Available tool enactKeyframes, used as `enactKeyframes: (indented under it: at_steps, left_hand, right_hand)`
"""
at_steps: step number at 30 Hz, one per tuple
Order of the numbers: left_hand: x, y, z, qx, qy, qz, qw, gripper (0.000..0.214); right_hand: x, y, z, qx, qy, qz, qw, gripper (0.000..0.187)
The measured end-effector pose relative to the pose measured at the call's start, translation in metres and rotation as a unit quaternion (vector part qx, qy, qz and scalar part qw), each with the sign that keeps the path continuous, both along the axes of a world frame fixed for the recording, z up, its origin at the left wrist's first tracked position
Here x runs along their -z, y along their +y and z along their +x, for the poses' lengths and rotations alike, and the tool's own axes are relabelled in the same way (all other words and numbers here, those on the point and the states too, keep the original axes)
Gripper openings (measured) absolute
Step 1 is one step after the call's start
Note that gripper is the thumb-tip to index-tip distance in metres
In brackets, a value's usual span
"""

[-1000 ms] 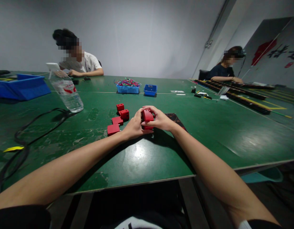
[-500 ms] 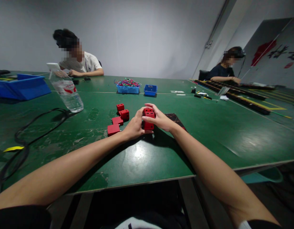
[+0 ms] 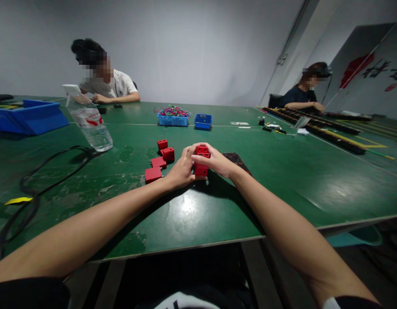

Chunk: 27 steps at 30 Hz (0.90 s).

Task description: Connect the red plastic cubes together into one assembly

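Note:
Between my hands, just above the table, is a stack of red plug adapters [image 3: 201,170] with dark holes in their faces. My left hand [image 3: 182,169] wraps the stack from the left, its fingers closed around the side and the lower end. From the right, my right hand [image 3: 218,162] grips the upper adapter [image 3: 203,150], with the thumb across its front. Fingers hide part of the stack, and how the pieces join cannot be made out. Several loose red adapters [image 3: 153,174] lie left of my left hand; metal pins stick out of some.
A dark flat case [image 3: 237,161] lies beyond my right wrist. To the left stand a tilted water bottle [image 3: 92,124], a black cable [image 3: 37,193] and a blue bin [image 3: 31,118]. Farther back are a tray of coloured pieces [image 3: 173,120], a small blue tray [image 3: 203,122] and two seated people.
The upper red adapter has shifted slightly up and tilted, showing more of its holed top face. My right fingers have moved a little with it; both hands keep their hold.

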State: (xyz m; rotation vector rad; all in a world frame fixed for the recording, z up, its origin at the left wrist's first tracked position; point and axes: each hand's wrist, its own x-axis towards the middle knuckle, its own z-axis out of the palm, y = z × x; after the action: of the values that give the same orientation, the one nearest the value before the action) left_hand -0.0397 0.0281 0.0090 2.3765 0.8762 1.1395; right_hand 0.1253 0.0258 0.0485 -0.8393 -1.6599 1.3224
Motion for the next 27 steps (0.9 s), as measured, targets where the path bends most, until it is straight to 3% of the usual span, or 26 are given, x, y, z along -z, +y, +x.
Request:
enactKeyframes:
  at_steps: [8, 13, 17, 21, 24, 27]
  left_hand:
    - [-0.002, -0.003, 0.000, -0.014, 0.016, -0.028, 0.999, 0.106]
    - [-0.004, -0.003, 0.000, -0.013, 0.001, -0.061, 0.998, 0.104]
    - [-0.003, 0.001, -0.001, 0.049, -0.037, -0.091, 0.994, 0.110]
    - [0.000, 0.007, -0.003, 0.118, -0.115, -0.148, 0.975, 0.081]
    - [0.001, 0.011, -0.002, 0.093, -0.170, -0.231, 0.953, 0.071]
    - [-0.002, 0.010, -0.001, 0.045, -0.177, -0.251, 0.951, 0.074]
  right_hand:
    - [-0.002, -0.003, -0.003, 0.008, -0.011, 0.014, 1.000, 0.048]
    - [-0.001, -0.004, 0.001, -0.003, -0.043, 0.027, 0.999, 0.060]
    - [0.003, 0.000, 0.005, -0.021, -0.052, 0.024, 0.998, 0.066]
    - [0.004, 0.002, 0.007, -0.029, -0.045, 0.014, 0.998, 0.066]
    - [0.001, -0.001, 0.005, -0.041, -0.045, 0.014, 0.998, 0.066]
    - [-0.003, -0.005, 0.001, -0.054, -0.060, 0.031, 0.996, 0.067]
